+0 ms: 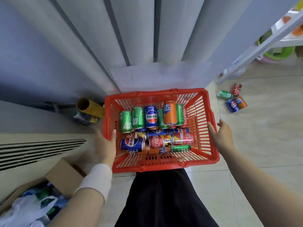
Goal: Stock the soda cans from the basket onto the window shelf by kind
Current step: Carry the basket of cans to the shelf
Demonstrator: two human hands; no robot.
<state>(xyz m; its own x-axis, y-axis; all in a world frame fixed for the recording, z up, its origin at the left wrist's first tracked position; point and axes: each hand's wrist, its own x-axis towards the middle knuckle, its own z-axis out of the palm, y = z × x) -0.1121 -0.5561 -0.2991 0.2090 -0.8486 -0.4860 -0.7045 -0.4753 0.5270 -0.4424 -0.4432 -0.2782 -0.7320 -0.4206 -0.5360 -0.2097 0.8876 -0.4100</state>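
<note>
A red plastic basket (155, 93) sits on the floor in front of my legs. Inside lie several soda cans: green ones (126, 119), a blue one (151, 116) and an orange one (170, 112) along the far side, with red ones (159, 141) and more blue and orange ones nearer me. My left hand (105, 145) grips the basket's left rim, thumb hooked over the edge. My right hand (220, 133) is at the right rim with its fingers spread and straight, holding nothing.
Several loose cans (233, 99) lie on the tiles to the right, near the foot of a white rack (262, 43). A grey curtain (82, 46) hangs behind the basket. A cardboard tube (89, 107), a cardboard box (65, 174) and a plastic bag (29, 208) are at the left.
</note>
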